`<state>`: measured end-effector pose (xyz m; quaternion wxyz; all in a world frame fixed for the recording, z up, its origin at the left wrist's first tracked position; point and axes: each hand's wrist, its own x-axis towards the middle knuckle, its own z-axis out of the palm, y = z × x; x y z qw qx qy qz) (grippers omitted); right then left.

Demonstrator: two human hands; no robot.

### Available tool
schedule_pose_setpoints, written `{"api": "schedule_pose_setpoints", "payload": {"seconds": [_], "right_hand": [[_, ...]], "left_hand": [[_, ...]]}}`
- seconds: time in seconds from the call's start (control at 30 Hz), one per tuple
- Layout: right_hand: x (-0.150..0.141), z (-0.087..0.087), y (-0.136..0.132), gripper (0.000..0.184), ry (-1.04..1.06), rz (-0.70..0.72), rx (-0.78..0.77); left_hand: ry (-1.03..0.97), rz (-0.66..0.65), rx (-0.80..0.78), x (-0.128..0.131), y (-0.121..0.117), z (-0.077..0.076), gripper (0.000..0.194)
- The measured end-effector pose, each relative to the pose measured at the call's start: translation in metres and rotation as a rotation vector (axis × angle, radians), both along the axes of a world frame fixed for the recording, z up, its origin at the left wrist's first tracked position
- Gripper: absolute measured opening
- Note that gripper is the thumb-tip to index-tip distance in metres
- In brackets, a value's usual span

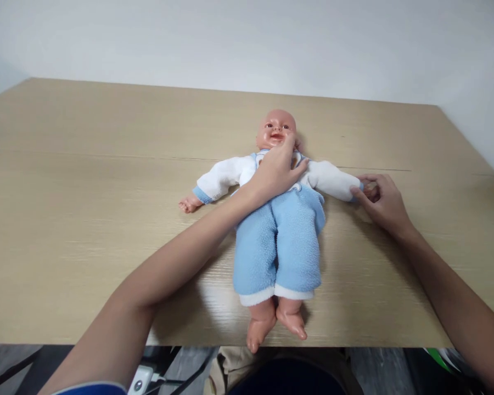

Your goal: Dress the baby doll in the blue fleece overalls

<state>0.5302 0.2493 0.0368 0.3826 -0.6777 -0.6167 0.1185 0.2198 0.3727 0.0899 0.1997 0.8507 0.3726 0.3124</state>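
A baby doll lies on its back on the wooden table, head away from me, feet at the near edge. It wears a white top and light blue fleece trousers. My left hand rests flat on the doll's chest, fingers stretched toward its chin and collar. My right hand pinches the end of the doll's outstretched sleeve at the wrist, covering the doll's hand. The doll's other arm lies spread to the left, bare hand showing.
The table runs back to a white wall. Below the near edge I see my lap, some cables and a white device on the floor, and something green at the lower right.
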Motion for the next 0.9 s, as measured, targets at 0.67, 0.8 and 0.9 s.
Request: {"api": "schedule_pose_setpoints", "payload": {"seconds": [0.67,0.8,0.9], "right_hand": [[-0.101,0.013,-0.006,0.042,0.498,0.499,-0.165],[-0.093,0.01,0.017,0.054,0.742,0.478,-0.232],[-0.092,0.007,0.024,0.06,0.829,0.427,-0.22]], "left_hand": [[0.12,-0.109,0.229,-0.008,-0.024,0.026,0.025],[0.204,-0.279,0.144,-0.001,-0.03,0.023,0.032],[0.285,-0.289,0.12,0.001,-0.029,0.017,0.039]]}}
